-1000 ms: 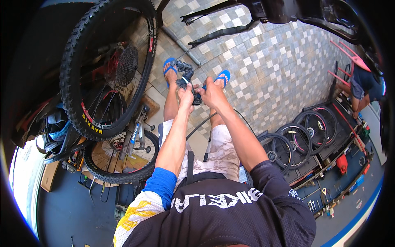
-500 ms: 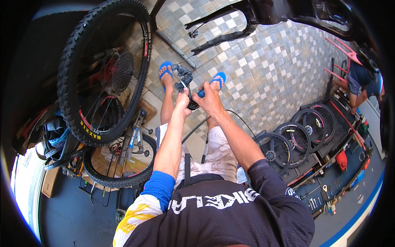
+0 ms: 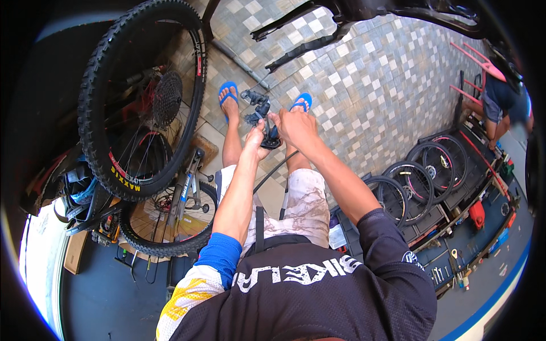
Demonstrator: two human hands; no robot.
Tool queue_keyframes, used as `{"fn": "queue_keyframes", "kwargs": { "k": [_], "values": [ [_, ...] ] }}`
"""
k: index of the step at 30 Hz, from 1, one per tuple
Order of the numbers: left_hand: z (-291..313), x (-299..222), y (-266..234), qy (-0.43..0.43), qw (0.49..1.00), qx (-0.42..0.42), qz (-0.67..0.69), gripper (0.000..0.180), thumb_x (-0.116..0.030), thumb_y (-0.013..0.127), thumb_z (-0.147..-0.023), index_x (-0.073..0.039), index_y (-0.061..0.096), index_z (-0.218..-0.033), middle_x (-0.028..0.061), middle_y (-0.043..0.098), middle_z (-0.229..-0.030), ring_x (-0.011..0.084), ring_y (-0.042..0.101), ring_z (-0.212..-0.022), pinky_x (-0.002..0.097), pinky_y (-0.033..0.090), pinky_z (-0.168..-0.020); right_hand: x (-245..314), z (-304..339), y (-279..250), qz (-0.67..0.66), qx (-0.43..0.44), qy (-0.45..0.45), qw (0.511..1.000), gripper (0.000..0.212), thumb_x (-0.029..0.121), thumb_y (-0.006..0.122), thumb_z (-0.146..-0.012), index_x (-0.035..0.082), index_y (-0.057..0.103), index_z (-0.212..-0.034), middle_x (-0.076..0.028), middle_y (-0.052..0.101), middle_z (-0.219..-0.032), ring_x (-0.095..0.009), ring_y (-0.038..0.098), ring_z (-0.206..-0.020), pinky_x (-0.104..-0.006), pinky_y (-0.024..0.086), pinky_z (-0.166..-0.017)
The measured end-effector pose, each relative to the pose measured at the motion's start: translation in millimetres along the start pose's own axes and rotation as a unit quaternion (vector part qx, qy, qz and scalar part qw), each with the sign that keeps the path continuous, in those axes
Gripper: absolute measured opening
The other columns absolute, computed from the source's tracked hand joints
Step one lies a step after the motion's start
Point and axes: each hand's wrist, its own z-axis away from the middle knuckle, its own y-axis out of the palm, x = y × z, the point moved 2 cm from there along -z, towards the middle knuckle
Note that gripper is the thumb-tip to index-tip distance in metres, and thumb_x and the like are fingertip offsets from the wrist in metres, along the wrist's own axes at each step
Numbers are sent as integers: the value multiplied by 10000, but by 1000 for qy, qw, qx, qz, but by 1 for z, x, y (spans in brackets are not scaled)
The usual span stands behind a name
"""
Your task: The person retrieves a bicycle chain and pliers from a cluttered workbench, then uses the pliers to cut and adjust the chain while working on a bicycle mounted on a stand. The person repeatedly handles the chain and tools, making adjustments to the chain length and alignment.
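Observation:
My left hand (image 3: 255,137) is closed around the lower end of a black jointed bicycle part (image 3: 259,108), which looks like a derailleur. The part points away from me above the floor, between my two feet. A black cable (image 3: 276,169) hangs from beneath it and curves over my lap. Close on the right, my right hand (image 3: 296,129) has its fingers curled against the part's side. A small blue piece (image 3: 274,133) shows between the hands; its kind and what my right fingertips grip are mostly hidden.
On the left hangs a large knobby-tyred wheel (image 3: 90,113), with another bike wheel (image 3: 165,249) below. Black bike frame arms (image 3: 307,52) cross the top. Several wheels (image 3: 414,196) and a tool board (image 3: 449,267) line the right. Another person (image 3: 500,108) bends at far right.
My right hand has turned over and shifted slightly right, covering more of the blue piece. The cable's loop beyond my right forearm no longer shows. The left hand keeps its hold.

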Motion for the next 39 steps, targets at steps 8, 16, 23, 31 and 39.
{"fn": "queue_keyframes", "kwargs": {
  "k": [8,16,23,31,39],
  "values": [
    [13,7,4,7,998,-31,-62,320,-414,402,-1124,-176,531,-1295,140,683,-1090,317,705,-912,589,583,-765,-6,6,-3,-54,26,-46,997,380,332,593,-1002,-44,633,-965,-303,716,-862,-538,693,-804,-598,516,-855],
    [25,21,18,94,992,-57,-67,254,-408,420,-1120,-177,416,-1226,129,642,-917,292,682,-734,512,587,-600,-50,5,33,3,102,182,978,731,612,612,-869,-18,647,-1237,-315,725,-956,-498,711,-898,-524,565,-844],
    [22,27,5,106,991,-39,-77,269,-424,444,-1109,-186,414,-1229,129,637,-959,301,681,-802,562,599,-668,-51,13,39,-158,156,125,967,490,416,665,-882,24,700,-1176,-251,730,-1056,-400,714,-978,-463,550,-883],
    [30,9,11,85,993,-22,-79,292,-404,453,-1111,-149,493,-1246,121,649,-1011,296,693,-844,532,607,-706,-52,7,21,-264,172,-147,938,329,38,713,-779,131,759,-1091,-117,688,-1052,-297,596,-1108,-392,451,-1002],
    [13,-7,1,80,996,2,-36,278,-404,396,-1126,-182,424,-1291,155,638,-1022,310,683,-830,581,590,-701,-28,-5,4,-261,169,-110,944,434,232,751,-814,58,667,-1202,-168,733,-1041,-333,717,-985,-459,544,-840]
  ]
}}
